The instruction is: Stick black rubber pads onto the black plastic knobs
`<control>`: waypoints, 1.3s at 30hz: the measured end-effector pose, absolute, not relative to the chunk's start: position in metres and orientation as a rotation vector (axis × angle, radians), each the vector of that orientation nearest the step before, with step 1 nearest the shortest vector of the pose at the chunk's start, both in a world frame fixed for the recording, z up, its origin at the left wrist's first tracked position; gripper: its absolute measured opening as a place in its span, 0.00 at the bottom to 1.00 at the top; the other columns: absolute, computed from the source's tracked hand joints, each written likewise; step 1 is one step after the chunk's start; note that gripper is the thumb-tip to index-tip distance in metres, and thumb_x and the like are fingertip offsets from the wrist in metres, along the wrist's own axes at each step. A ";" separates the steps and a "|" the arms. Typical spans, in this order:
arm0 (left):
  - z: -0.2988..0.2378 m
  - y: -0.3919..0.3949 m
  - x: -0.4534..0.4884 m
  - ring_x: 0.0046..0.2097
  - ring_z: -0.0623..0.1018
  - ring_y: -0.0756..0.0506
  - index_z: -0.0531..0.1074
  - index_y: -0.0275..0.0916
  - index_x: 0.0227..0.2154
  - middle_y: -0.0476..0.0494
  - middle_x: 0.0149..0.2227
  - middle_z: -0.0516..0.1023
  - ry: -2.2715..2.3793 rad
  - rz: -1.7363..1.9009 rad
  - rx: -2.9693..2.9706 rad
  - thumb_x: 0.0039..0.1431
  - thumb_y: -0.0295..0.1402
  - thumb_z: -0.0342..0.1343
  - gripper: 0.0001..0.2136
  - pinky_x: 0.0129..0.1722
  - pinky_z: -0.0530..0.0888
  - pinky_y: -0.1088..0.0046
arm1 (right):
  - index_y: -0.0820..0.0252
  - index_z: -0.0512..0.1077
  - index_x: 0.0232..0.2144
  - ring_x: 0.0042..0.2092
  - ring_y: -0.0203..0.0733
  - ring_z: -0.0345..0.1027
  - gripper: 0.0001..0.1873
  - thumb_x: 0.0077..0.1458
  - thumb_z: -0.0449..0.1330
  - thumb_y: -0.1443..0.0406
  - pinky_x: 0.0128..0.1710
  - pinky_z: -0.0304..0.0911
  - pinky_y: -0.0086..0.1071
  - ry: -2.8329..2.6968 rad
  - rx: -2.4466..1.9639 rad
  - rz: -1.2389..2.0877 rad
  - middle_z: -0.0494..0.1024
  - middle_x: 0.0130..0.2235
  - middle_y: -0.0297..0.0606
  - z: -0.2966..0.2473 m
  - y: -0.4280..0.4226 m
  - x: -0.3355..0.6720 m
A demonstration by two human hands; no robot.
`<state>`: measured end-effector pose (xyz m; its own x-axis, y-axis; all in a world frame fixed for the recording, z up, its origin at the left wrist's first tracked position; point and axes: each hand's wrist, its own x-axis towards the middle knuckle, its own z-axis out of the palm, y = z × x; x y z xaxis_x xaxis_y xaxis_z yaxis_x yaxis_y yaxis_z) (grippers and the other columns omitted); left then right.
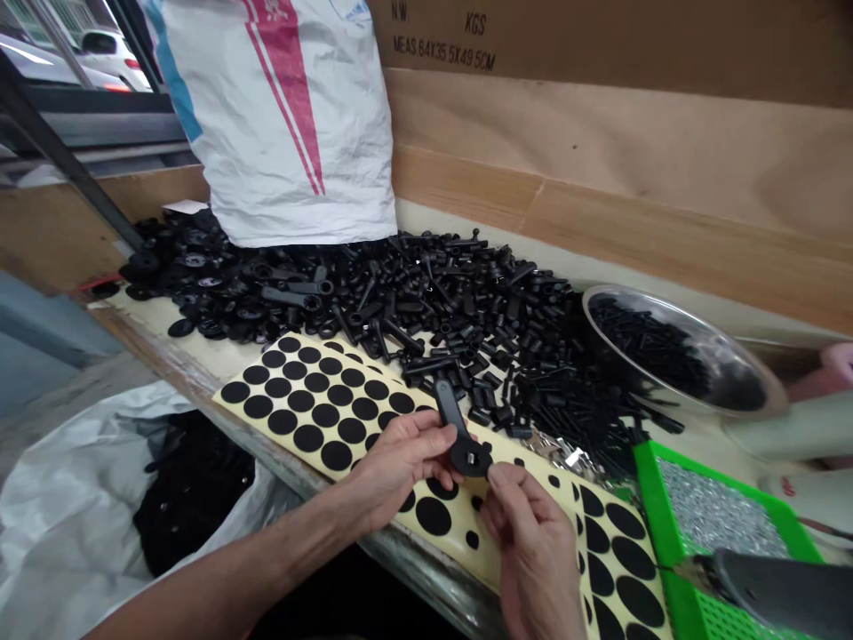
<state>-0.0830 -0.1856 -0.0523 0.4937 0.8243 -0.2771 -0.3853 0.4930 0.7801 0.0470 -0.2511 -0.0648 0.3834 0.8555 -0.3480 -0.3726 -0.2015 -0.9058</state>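
A black plastic arm (450,405) with a round, hollow end is held over the table's front edge. My left hand (400,453) is closed on it, thumb and fingers pinching it near the round end. The thumb and forefinger of my right hand (533,520) press together at the rim of that end; whether a small piece is between them I cannot tell. A small bright metal piece shows in the round end. Beneath both hands lies a pale yellow sheet (446,556) of round black stickers, some spots bare.
Black plastic parts (426,284) are heaped behind the hands. A steel bowl (766,396) of black pieces stands right, near a green basket (646,467) of small silvery pieces and a power screwdriver (766,582). A white sack (313,133) stands behind; an open bag (73,498) sits lower left.
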 end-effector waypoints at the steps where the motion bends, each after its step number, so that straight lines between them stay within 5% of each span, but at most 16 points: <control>1: -0.053 -0.185 -0.083 0.28 0.74 0.51 0.76 0.31 0.38 0.37 0.36 0.78 0.709 0.812 0.711 0.58 0.36 0.59 0.12 0.27 0.69 0.76 | 0.60 0.68 0.22 0.24 0.30 0.44 0.19 0.44 0.68 0.53 0.24 0.45 0.26 -0.484 -1.352 1.189 0.56 0.20 0.25 -0.065 -0.251 0.047; 18: -0.055 -0.183 -0.083 0.31 0.74 0.50 0.76 0.33 0.38 0.38 0.37 0.78 0.701 0.818 0.692 0.56 0.38 0.61 0.13 0.29 0.69 0.74 | 0.60 0.70 0.24 0.24 0.30 0.47 0.19 0.45 0.68 0.52 0.23 0.47 0.26 -0.515 -1.412 1.139 0.58 0.19 0.26 -0.069 -0.248 0.046; 39: -0.051 -0.190 -0.082 0.37 0.74 0.48 0.75 0.35 0.39 0.41 0.39 0.77 0.831 0.904 0.883 0.51 0.28 0.63 0.11 0.30 0.70 0.77 | 0.58 0.70 0.24 0.23 0.33 0.54 0.18 0.49 0.62 0.50 0.23 0.52 0.27 -0.824 -1.686 0.781 0.65 0.21 0.29 -0.062 -0.251 0.037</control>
<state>-0.0824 -0.1904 -0.0508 0.3797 0.8986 -0.2201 -0.2946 0.3429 0.8920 0.0375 -0.2509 -0.0617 0.5489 0.8302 -0.0975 0.1421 -0.2076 -0.9678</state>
